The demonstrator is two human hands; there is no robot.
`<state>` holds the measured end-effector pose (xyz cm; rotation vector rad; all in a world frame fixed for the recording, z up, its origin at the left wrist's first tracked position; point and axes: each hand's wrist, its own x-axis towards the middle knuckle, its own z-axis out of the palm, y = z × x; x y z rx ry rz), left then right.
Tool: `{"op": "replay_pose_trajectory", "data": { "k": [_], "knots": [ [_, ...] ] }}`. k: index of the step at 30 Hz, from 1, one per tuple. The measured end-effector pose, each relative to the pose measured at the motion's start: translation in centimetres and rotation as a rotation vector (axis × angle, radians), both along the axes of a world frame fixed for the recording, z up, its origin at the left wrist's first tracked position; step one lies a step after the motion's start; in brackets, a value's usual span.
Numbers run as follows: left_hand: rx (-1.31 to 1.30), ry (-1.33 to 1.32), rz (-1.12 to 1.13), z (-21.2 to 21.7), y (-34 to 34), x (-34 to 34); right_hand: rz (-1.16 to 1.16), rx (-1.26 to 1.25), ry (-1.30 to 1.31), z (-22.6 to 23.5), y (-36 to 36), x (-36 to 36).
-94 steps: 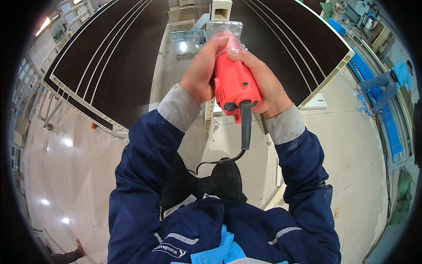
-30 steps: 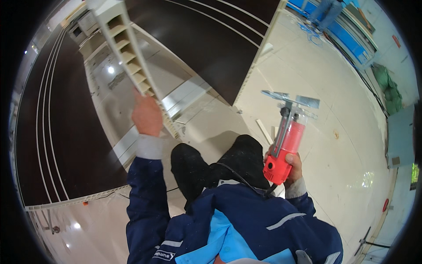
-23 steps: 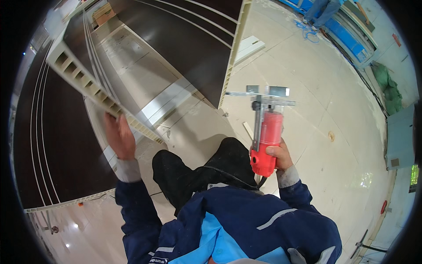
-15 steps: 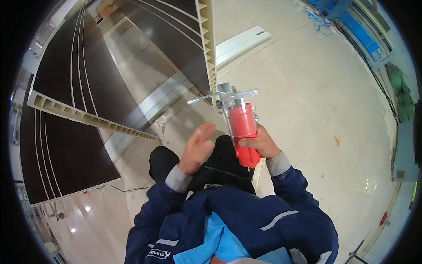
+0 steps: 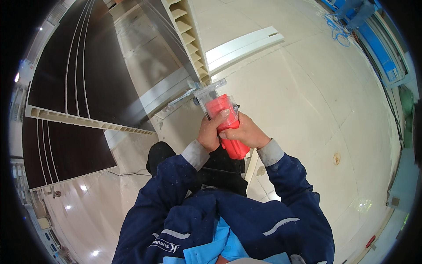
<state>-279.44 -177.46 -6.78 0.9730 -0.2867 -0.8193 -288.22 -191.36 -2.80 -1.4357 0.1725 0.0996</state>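
Note:
A red trim router (image 5: pixel 237 149) with a clear plastic base is held between both my hands. My left hand (image 5: pixel 209 133) is closed around its left side, with the thumb lying over the red body. On its right side my right hand (image 5: pixel 249 132) grips the body, thumb across the front. The router's base is at the near end of an upright dark panel (image 5: pixel 169 31), whose cream edge shows open hollow cells. Whether the base touches that edge I cannot tell. The cutter is hidden.
Another dark panel (image 5: pixel 99 66) with pale stripes and a hollow edge stands at the left. A white board (image 5: pixel 241 48) lies on the tiled floor beyond the router. Blue cable (image 5: pixel 337 33) is coiled at the far right, near a person's legs (image 5: pixel 362 16).
My left hand has come from the open onto the router and closed on it. The router has moved left and tilted, its base now by the panel's edge.

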Motion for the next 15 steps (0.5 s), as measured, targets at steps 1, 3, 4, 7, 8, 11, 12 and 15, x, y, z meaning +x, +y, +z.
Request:
{"op": "replay_pose_trajectory", "data": {
  "k": [1, 3, 4, 7, 8, 11, 12, 15],
  "knots": [
    [-0.002, 0.022, 0.034, 0.1, -0.3, 0.1, 0.016, 0.031, -0.006, 0.0, -0.3, 0.4],
    [-0.002, 0.067, 0.110, 0.6, -1.0, -0.1, 0.047, 0.068, 0.040, 0.1, -0.8, 1.1],
    [0.004, 0.083, 0.112, 1.0, -1.1, 0.0, 0.058, 0.076, 0.037, 0.2, -1.0, 1.3],
    [0.011, 0.096, 0.115, 2.3, -1.6, 0.3, 0.080, 0.103, 0.072, 0.6, -1.6, 2.0],
    [0.008, 0.079, 0.115, 2.7, -1.7, 0.4, 0.084, 0.123, 0.067, 0.7, -1.8, 2.2],
    [0.002, 0.105, 0.109, 3.2, -2.0, 1.0, 0.100, 0.176, 0.069, 1.0, -2.2, 2.8],
    [-0.009, 0.123, 0.099, 3.3, -2.1, 1.3, 0.106, 0.201, 0.075, 1.2, -2.3, 3.0],
    [0.015, 0.309, 0.052, 3.0, -2.6, 2.3, 0.126, 0.230, 0.139, 1.6, -2.7, 3.7]
  ]
}}
